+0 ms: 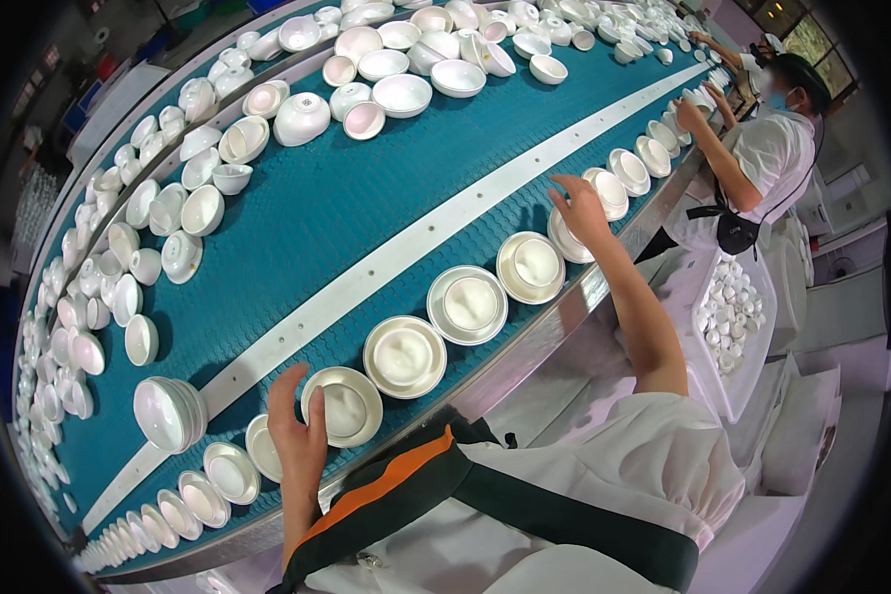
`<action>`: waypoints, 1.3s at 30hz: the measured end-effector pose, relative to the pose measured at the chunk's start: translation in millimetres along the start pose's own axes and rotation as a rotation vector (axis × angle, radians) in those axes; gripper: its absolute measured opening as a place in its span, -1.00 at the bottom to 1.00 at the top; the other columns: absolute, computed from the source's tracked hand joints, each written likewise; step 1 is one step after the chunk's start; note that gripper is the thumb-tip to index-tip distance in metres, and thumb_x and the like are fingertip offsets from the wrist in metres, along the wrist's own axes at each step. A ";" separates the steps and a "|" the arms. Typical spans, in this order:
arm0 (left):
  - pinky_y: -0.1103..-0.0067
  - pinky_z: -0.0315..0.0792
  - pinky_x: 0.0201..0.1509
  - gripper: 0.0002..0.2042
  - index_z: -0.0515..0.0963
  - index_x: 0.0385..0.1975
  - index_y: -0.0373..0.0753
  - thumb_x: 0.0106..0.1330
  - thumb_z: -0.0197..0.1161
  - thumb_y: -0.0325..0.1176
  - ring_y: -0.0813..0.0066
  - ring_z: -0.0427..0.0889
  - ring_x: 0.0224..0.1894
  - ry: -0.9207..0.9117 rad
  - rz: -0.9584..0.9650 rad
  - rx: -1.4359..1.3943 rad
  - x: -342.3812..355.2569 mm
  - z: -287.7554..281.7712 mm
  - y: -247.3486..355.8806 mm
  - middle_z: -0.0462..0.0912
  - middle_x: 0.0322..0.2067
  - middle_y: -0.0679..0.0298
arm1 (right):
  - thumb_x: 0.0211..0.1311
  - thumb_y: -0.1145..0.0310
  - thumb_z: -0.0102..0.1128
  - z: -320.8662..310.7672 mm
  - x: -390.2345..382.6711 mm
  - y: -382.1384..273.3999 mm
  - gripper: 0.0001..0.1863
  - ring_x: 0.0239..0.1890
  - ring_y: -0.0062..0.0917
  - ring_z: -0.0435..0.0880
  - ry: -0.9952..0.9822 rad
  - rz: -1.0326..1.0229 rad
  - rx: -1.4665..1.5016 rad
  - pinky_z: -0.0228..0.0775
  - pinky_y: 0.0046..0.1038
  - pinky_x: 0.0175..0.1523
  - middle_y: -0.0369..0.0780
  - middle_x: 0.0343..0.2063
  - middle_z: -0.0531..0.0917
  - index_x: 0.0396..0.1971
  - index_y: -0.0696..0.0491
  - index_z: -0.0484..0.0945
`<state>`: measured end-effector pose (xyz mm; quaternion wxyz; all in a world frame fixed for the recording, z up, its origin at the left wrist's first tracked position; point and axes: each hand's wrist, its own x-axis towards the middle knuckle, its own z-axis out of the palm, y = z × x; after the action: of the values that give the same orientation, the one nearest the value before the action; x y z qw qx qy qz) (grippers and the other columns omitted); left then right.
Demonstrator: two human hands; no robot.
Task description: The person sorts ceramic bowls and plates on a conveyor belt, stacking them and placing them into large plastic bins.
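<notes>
My left hand (297, 436) is open at the near edge of the belt, thumb and fingers apart. Its thumb overlaps the left rim of a white bowl (370, 414) that has a smaller round white piece inside. Whether it touches the rim I cannot tell. Farther right, my right hand (586, 213) is also open, fingers spread above another white bowl (566, 241), which it partly hides. Between my hands stand three more white bowls, one of them this nested bowl (467, 324). Each has a smaller round white piece in it. Neither hand visibly holds anything.
A white strip (431, 230) with screws divides the teal belt (366, 188). Stacked bowls (163, 416) lean sideways by its left end. Many loose bowls (402, 96) lie beyond. A co-worker (777, 163) reaches over the belt at right, near a bin (703, 371) of small white pieces.
</notes>
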<state>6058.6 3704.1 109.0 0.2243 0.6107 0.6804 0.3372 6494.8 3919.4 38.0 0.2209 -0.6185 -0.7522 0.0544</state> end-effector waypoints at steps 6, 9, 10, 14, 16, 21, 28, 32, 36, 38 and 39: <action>0.39 0.30 0.00 -0.76 0.43 -0.15 -0.33 0.19 0.11 -0.41 0.12 0.44 -0.08 0.020 -0.027 -0.021 -1.3 22.1 8.5 0.47 -0.15 0.03 | 0.07 0.35 0.15 -12.8 -62.3 -7.7 -0.63 0.00 -0.20 0.40 0.256 -0.077 -0.066 0.23 -0.29 0.09 -0.07 -0.11 0.50 -0.08 0.11 0.43; 0.42 0.32 -0.02 -0.77 0.44 -0.18 -0.33 0.15 0.14 -0.46 0.14 0.46 -0.10 0.014 0.054 -0.002 7.3 35.7 25.4 0.51 -0.19 0.08 | 0.05 0.35 0.17 -13.2 -67.1 1.9 -0.56 0.10 -0.20 0.32 0.176 -0.133 -0.074 0.13 -0.26 0.16 -0.09 -0.01 0.43 -0.03 0.13 0.39; 0.43 0.32 -0.02 -0.78 0.45 -0.19 -0.32 0.15 0.14 -0.48 0.15 0.47 -0.10 0.023 0.069 -0.001 10.5 37.1 29.9 0.52 -0.19 0.10 | 0.05 0.35 0.17 -16.6 -62.1 0.4 -0.54 0.11 -0.20 0.31 0.173 -0.148 -0.047 0.11 -0.25 0.17 -0.09 0.00 0.42 -0.01 0.14 0.37; 0.47 0.30 0.05 -0.79 0.45 -0.21 -0.34 0.14 0.10 -0.56 0.20 0.48 -0.06 0.332 0.156 0.027 30.6 13.8 29.0 0.52 -0.15 0.08 | 0.06 0.43 0.14 -23.3 -24.5 -15.2 -0.61 0.07 -0.20 0.35 0.231 -0.214 0.063 0.19 -0.26 0.13 -0.07 -0.05 0.46 -0.05 0.16 0.40; 0.46 0.26 0.09 -0.80 0.44 -0.18 -0.34 0.20 0.05 -0.54 0.24 0.45 -0.01 0.603 0.121 0.142 35.3 -20.5 13.1 0.50 -0.11 0.09 | 0.06 0.48 0.14 -12.8 4.2 -29.0 -0.63 0.03 -0.19 0.39 0.164 -0.260 0.158 0.25 -0.29 0.08 -0.06 -0.09 0.48 -0.08 0.15 0.41; 0.44 0.21 0.12 -0.61 0.38 -0.03 -0.36 0.23 0.14 -0.23 0.22 0.37 0.06 0.877 -0.253 0.310 17.9 -98.1 -59.2 0.41 0.01 0.04 | 0.11 0.34 0.15 51.5 89.7 -46.6 -0.48 0.02 -0.16 0.42 -0.151 -0.218 0.398 0.32 -0.34 0.03 0.01 -0.01 0.42 0.08 0.13 0.27; 0.52 0.21 0.13 -0.38 0.25 0.08 -0.44 0.21 0.12 -0.02 0.26 0.34 0.11 0.585 -0.650 -0.300 31.8 -72.6 -62.5 0.37 0.03 -0.06 | 0.16 0.13 0.12 152.3 235.1 -47.2 -0.34 -0.11 -0.28 0.52 -0.262 0.443 1.504 0.51 -0.38 -0.09 0.05 -0.14 0.41 0.08 0.28 0.14; 0.55 0.24 0.10 -0.47 0.22 0.11 -0.40 0.23 0.10 -0.18 0.38 0.37 0.03 0.503 -0.560 -0.408 35.1 -44.9 -83.6 0.35 0.03 0.06 | 0.14 0.39 0.03 197.5 265.0 -64.3 -0.57 -0.17 -0.29 0.54 -0.232 0.642 1.465 0.56 -0.38 -0.18 0.03 -0.16 0.43 -0.03 0.27 0.23; 0.55 0.17 0.16 -0.52 0.13 0.16 -0.33 0.24 -0.01 -0.37 0.32 0.32 0.10 0.579 -0.535 -0.474 36.5 -23.8 -82.7 0.33 0.05 0.06 | 0.01 0.54 -0.13 164.2 203.3 -158.5 -0.55 -0.30 -0.35 0.59 -0.058 0.447 1.756 0.52 -0.51 -0.32 -0.07 -0.13 0.45 0.00 0.22 0.24; 0.55 0.16 0.16 -0.53 0.14 0.15 -0.34 0.25 -0.01 -0.35 0.28 0.31 0.11 0.565 -0.500 -0.385 39.4 -18.2 -84.2 0.33 0.05 0.02 | 0.03 0.46 -0.06 117.8 159.6 -211.8 -0.65 -0.54 -0.57 0.49 -0.310 0.352 1.638 0.38 -0.58 -0.51 -0.18 -0.39 0.49 -0.12 0.17 0.32; 0.55 0.14 0.17 -0.54 0.16 0.13 -0.34 0.25 -0.01 -0.33 0.26 0.30 0.12 0.581 -0.518 -0.339 43.7 -13.7 -85.3 0.34 0.04 -0.01 | 0.03 0.43 -0.03 101.3 144.5 -234.4 -0.71 -0.65 -0.63 0.40 -0.396 0.226 1.591 0.34 -0.58 -0.59 -0.23 -0.55 0.46 -0.19 0.16 0.36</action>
<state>5984.1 3742.2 60.4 0.1978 0.2536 0.7813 0.5350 6221.9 4023.0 68.7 0.4492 -0.3282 -0.4473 0.7003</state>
